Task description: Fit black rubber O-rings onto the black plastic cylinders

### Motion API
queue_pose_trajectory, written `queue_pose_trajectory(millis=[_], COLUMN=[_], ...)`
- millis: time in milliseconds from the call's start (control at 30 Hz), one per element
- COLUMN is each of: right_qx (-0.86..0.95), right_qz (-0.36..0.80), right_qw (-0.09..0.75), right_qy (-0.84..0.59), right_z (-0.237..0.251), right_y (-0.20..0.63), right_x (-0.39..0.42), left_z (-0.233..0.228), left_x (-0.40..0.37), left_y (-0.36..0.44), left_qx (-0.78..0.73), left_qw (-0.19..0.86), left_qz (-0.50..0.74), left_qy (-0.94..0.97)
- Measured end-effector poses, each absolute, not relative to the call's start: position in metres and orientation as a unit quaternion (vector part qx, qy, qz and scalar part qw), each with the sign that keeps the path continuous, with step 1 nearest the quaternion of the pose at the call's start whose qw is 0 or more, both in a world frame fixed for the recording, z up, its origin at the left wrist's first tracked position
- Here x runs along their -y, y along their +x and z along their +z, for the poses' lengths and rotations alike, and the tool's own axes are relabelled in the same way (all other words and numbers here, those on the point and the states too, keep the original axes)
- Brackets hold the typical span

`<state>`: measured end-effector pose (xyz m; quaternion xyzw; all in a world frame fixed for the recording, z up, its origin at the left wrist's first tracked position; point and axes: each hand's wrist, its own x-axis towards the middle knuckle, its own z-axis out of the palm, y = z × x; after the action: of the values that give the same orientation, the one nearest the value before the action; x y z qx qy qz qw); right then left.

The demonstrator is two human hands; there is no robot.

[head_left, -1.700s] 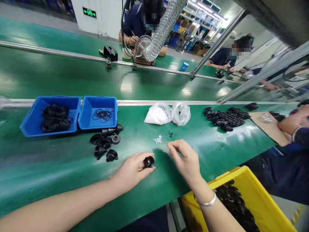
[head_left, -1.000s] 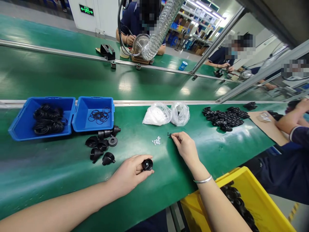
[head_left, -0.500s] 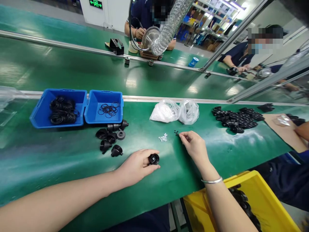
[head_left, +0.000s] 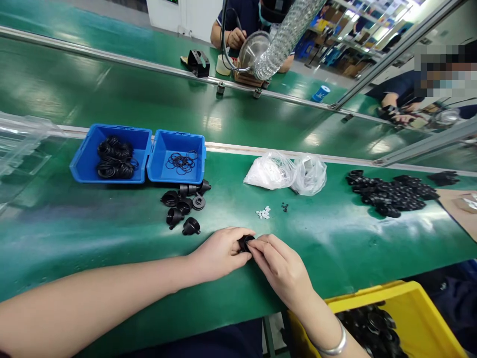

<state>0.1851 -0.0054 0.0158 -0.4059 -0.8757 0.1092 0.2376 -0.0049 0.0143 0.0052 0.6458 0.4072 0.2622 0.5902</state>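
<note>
In the head view, the right hand (head_left: 285,271) has left the small black pieces (head_left: 285,208), where its fingertips were half a second ago, and come across to the black cup (head_left: 244,241). Its thumb and finger are now pinched together right at the cup's mouth; whether a small piece sits between them is hidden. The left hand (head_left: 219,253) has not let go — its grip stays closed around the cup's side, thumb below and fingers above, the mouth turned toward the right hand. Whether the cup also rests on the bench (head_left: 335,233) I cannot tell. The pale spot inside it, plain a moment ago, is now hard to make out behind the fingertips.

As I judge it, this means the reach to the pieces is over and the work has moved to the cup — both hands are busy there, one steadying, one at the opening.

Around the cup, the small black pieces lie beyond it and to the right, with the white pieces (head_left: 264,213) just left of them. Two clear bags (head_left: 268,171) are farther beyond, loose black fittings (head_left: 174,217) lie to its left, and the yellow crate (head_left: 425,308) is nearer the person, to its right.
</note>
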Motion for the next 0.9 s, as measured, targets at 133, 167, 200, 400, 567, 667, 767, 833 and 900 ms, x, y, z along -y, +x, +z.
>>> queue_pose_trajectory(millis=[133,167,200,400,567,667,767,833,900], right_qx=[0.88,0.881,0.882,0.886,0.887,0.886,0.886,0.888,0.893], right_qz=[0.076,0.069,0.063,0.072,0.071,0.073,0.065,0.053,0.038], right_qw=[0.224,0.22,0.216,0.197,0.183,0.18,0.18,0.174,0.163], right_qy=[-0.412,-0.414,-0.415,-0.413,-0.418,-0.421,-0.422,-0.422,-0.419], right_z=[0.015,0.015,0.014,0.011,0.008,0.006,0.005,0.003,0.002], right_y=[0.185,0.185,0.185,0.187,0.187,0.187,0.187,0.188,0.189], right_x=[0.007,0.008,0.009,0.019,0.021,0.02,0.02,0.021,0.022], left_z=[0.003,0.002,0.001,0.0,0.002,0.003,0.004,0.004,0.003], left_x=[-0.015,-0.016,-0.016,-0.019,-0.021,-0.022,-0.023,-0.024,-0.024], left_y=[-0.004,-0.004,-0.004,-0.005,-0.005,-0.006,-0.006,-0.006,-0.006], left_qx=[-0.415,-0.415,-0.414,-0.403,-0.4,-0.409,-0.407,-0.405,-0.407], left_qw=[0.584,0.587,0.594,0.687,0.714,0.697,0.696,0.696,0.69], left_qz=[0.263,0.264,0.265,0.266,0.274,0.265,0.268,0.273,0.274], left_qy=[0.646,0.643,0.637,0.542,0.504,0.527,0.527,0.526,0.532])
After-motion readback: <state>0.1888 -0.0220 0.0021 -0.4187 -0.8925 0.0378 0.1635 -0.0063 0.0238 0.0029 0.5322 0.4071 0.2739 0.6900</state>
